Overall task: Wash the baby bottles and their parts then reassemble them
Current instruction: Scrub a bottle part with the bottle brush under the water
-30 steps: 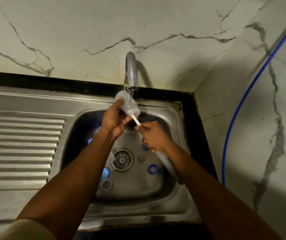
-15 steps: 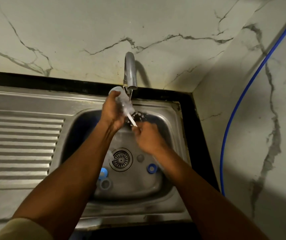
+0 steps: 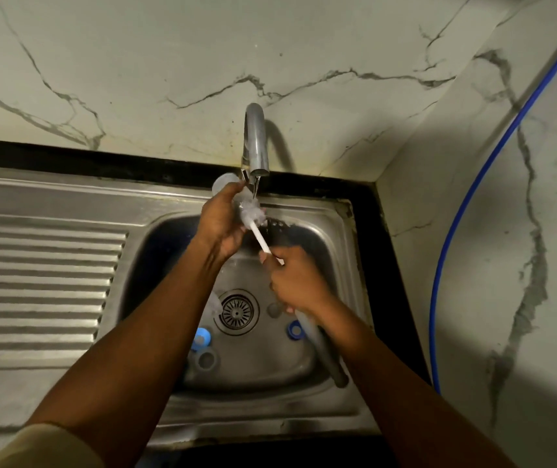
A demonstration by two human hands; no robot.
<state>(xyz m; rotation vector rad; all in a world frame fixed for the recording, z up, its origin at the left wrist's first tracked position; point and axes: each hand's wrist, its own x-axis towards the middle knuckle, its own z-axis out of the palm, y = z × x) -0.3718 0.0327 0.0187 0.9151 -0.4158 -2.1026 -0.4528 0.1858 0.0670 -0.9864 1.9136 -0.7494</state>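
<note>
Grey-veined marble wall point(image 3: 169, 45) behind and to the right. Black counter strip point(image 3: 67, 157) ran under it, with a stainless sink point(image 3: 348, 231) set in and a ribbed drainboard point(image 3: 34, 282) left of the basin. Blue hose point(image 3: 466, 211) ran down the right-hand wall. Lighting was dim.

Faucet point(image 3: 255, 140) was on. A thin stream of water point(image 3: 254, 189) fell onto the work and sprayed off to the right over the basin.

Left hand point(image 3: 221, 224) was wrapped round a clear bottle point(image 3: 224, 184), held just under the spout. Bottle was tilted, base up-left past the fingers, mouth down-right. Right hand point(image 3: 295, 282) was fisted on the white shaft of the bottle brush point(image 3: 260, 236), lower and to the right of the left hand. Bristle head sat at the bottle's mouth; could not tell how far in, blurred by water. The brush's grey handle end stuck out below the right wrist, over the basin's right side.

Basin floor:
- Drain strainer point(image 3: 236, 312) in the middle.
- Blue ring point(image 3: 294, 330) just right of it, partly behind the brush handle.
- Blue cap point(image 3: 201, 337) left of the drain, grey ring point(image 3: 206, 359) just beside it on the near side.
- Clear part point(image 3: 214, 302) beside the left forearm, type unclear.
- Small grey disc point(image 3: 273, 309) between strainer and right hand.

Beige sleeve point(image 3: 44, 447) showed at the bottom-left corner.
</note>
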